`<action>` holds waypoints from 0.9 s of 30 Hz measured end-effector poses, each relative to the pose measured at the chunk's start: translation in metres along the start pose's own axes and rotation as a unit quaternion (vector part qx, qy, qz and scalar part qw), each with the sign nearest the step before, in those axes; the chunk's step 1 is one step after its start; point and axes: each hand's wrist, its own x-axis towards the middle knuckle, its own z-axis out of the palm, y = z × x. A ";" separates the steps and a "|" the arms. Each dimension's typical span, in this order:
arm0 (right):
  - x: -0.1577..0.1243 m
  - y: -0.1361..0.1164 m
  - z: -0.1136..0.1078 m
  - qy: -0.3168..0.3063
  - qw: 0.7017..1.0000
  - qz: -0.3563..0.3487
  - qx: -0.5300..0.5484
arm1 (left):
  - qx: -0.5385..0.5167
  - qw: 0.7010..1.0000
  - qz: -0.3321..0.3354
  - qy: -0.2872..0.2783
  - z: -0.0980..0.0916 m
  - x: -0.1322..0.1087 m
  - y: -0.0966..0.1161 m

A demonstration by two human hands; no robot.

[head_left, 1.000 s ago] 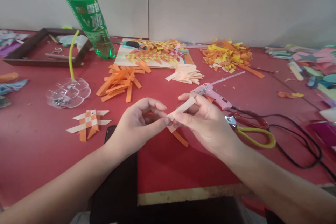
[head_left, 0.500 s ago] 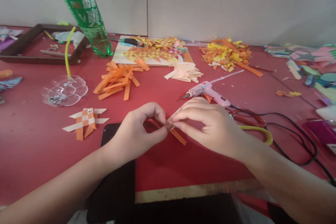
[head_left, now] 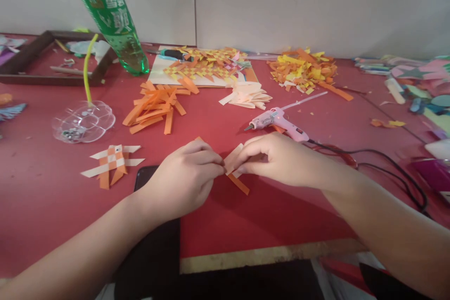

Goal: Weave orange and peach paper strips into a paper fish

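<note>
Between my two hands is a small piece of crossed paper strips, with a cream strip lying over an orange strip. My left hand pinches its left end, the fingertips partly hidden behind the knuckles. From the right, my right hand grips the cream paper between thumb and fingers. To the left lies a woven paper fish in orange and cream with a small eye. Beyond the hands are loose orange strips and a stack of cream strips.
A pink glue gun lies behind my right hand, its black cord trailing right. A green bottle, a clear flower-shaped tray and a dark frame stand at left. Yellow and orange scraps pile at the back.
My left hand has rolled over, its back now facing up. My right hand has drawn slightly apart from it, leaving more of the cream strip showing.
</note>
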 end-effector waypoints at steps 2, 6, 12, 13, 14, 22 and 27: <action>0.002 0.000 0.004 0.009 1.000 -0.005 -0.015 | 0.014 1.000 0.021 -0.015 0.002 0.000 0.000; 0.005 0.003 0.009 0.000 0.999 -0.013 -0.029 | 0.037 0.998 0.030 -0.043 0.002 0.001 0.000; 0.007 0.005 0.012 -0.012 0.999 0.012 -0.043 | 0.050 0.997 0.028 -0.056 0.001 0.000 0.000; 0.007 0.005 0.012 -0.011 0.999 0.022 -0.044 | 0.047 0.997 0.027 -0.058 0.001 0.000 0.000; 0.007 0.004 0.013 -0.008 0.998 0.034 -0.042 | 0.045 0.997 0.026 -0.058 0.001 0.000 0.000; 0.008 0.001 0.012 0.014 0.995 0.080 -0.054 | 0.049 0.996 0.028 -0.067 0.000 -0.001 0.002; 0.013 -0.005 0.009 0.002 0.993 0.099 -0.064 | 0.055 0.997 0.040 -0.048 0.001 0.000 0.001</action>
